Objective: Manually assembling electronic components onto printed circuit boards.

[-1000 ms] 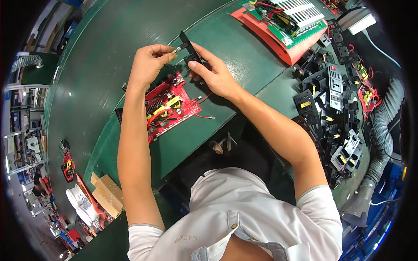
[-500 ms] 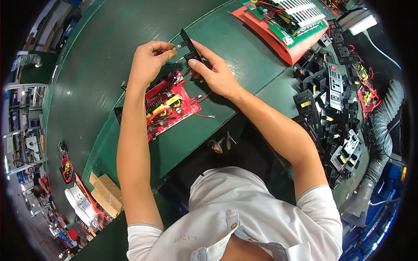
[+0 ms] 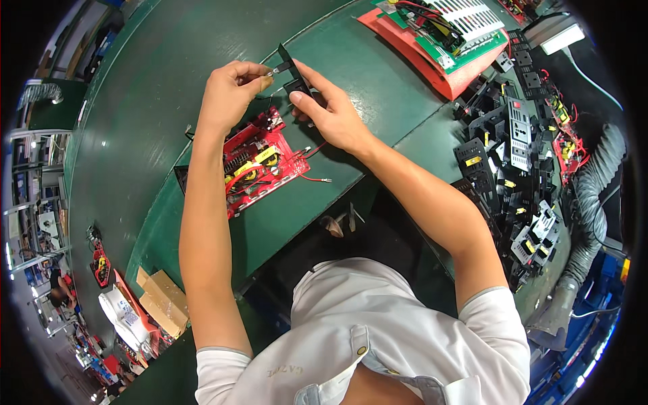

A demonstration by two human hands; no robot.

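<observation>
My right hand (image 3: 331, 111) grips a black end panel (image 3: 294, 75), held upright on edge above the bench. Pinched in my left hand (image 3: 235, 91) is a small wire terminal (image 3: 272, 72), close against the panel's left face; whether it is pushed onto a contact there I cannot tell. Below both hands lies a red circuit board assembly (image 3: 270, 162) with yellow-taped parts and black components. A loose red wire (image 3: 316, 179) with a metal terminal sticks out from its right side. My left forearm covers part of the assembly's left end.
On the green bench (image 3: 337, 196), a green circuit board (image 3: 452, 61) sits on red foam at the far right. Many black socket panels (image 3: 520, 135) pile up at the right, beside a grey flexible duct (image 3: 597, 182). A cardboard box (image 3: 164, 302) and white spool (image 3: 125, 317) stand lower left.
Both hands and the panel have shifted only slightly to the left. The grips look the same, with the terminal still at the panel's face.
</observation>
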